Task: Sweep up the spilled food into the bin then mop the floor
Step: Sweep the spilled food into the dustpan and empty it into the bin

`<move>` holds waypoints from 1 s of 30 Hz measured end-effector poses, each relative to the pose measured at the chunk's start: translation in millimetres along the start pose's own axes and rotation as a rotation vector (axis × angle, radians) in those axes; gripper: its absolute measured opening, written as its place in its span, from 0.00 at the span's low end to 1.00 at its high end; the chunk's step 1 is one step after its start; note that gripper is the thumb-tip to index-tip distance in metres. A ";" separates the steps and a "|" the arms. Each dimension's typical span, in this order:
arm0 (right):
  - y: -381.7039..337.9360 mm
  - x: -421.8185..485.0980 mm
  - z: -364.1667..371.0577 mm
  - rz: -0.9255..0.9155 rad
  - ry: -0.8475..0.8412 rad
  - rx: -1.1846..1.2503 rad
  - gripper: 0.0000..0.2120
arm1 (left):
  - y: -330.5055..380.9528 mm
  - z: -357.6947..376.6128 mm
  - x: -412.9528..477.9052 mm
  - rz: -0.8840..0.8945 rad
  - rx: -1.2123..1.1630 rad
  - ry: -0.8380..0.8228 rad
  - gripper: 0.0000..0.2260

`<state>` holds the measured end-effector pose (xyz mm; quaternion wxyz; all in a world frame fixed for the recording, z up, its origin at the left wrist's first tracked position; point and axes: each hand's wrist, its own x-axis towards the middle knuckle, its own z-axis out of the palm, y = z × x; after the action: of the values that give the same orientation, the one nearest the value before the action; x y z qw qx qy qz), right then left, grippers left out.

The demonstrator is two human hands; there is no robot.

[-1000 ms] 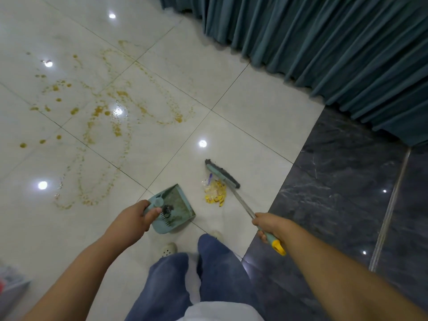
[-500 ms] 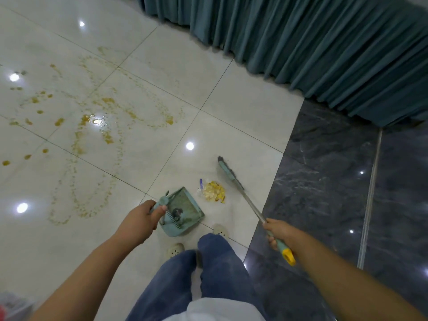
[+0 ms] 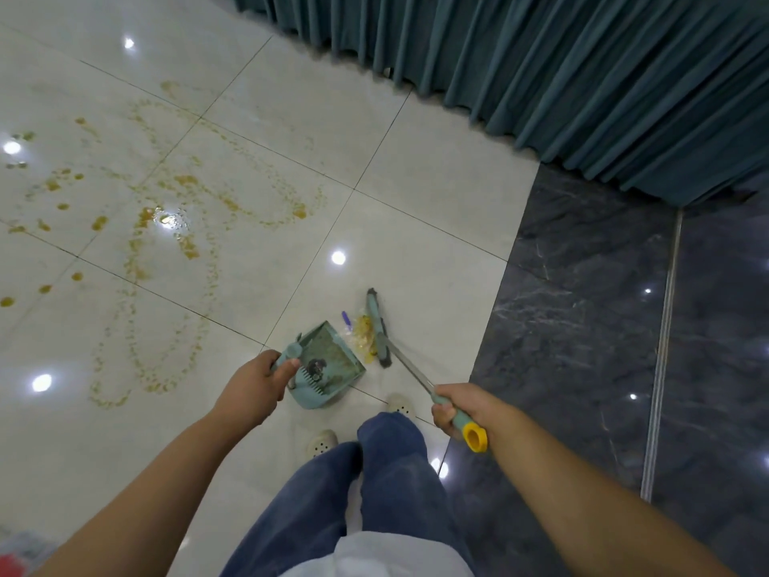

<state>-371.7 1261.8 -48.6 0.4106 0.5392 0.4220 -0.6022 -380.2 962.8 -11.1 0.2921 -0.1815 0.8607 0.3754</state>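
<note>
Sweeping step: left hand (image 3: 254, 389) grips the dustpan (image 3: 333, 360), right hand (image 3: 466, 403) grips the broom (image 3: 375, 322). Food scraps (image 3: 363, 333) lie between them; next probably a short push toward the left hand.

Counts: 2 hands. 1 dustpan (image 3: 333, 360) gripped by left hand (image 3: 254, 389), 1 broom (image 3: 378, 330) gripped by right hand (image 3: 466, 403), 1 yellow food pile (image 3: 364, 336) between them, 2 white clogs (image 3: 321, 442) below, 1 teal curtain (image 3: 582, 77) beyond.

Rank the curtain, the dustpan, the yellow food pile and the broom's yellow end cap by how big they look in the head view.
1. curtain
2. dustpan
3. yellow food pile and yellow end cap look about alike; the cap is nearer the camera, so I won't rank them.
</note>
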 end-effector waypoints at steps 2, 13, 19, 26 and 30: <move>-5.6 -8.4 -1.7 -0.008 0.016 -0.041 0.11 | -1.0 -2.9 4.5 -0.023 -0.024 0.011 0.17; -35.5 22.3 14.7 -0.097 0.200 -0.570 0.08 | -8.2 -2.0 22.5 -0.004 0.098 0.047 0.19; -9.6 23.9 31.5 0.018 0.129 -0.615 0.07 | -6.6 -4.2 28.2 -0.009 0.095 0.058 0.17; 9.6 -7.1 39.2 0.078 -0.044 -0.282 0.09 | -7.9 -8.5 28.3 -0.015 0.071 0.060 0.18; -6.9 -24.1 34.3 0.066 -0.001 -0.282 0.11 | -11.9 -10.8 21.1 -0.005 0.066 0.051 0.17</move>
<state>-386.6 1232.3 -22.0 0.5021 0.4895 0.4841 -0.5234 -393.9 944.9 -25.1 0.2769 -0.1837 0.8793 0.3413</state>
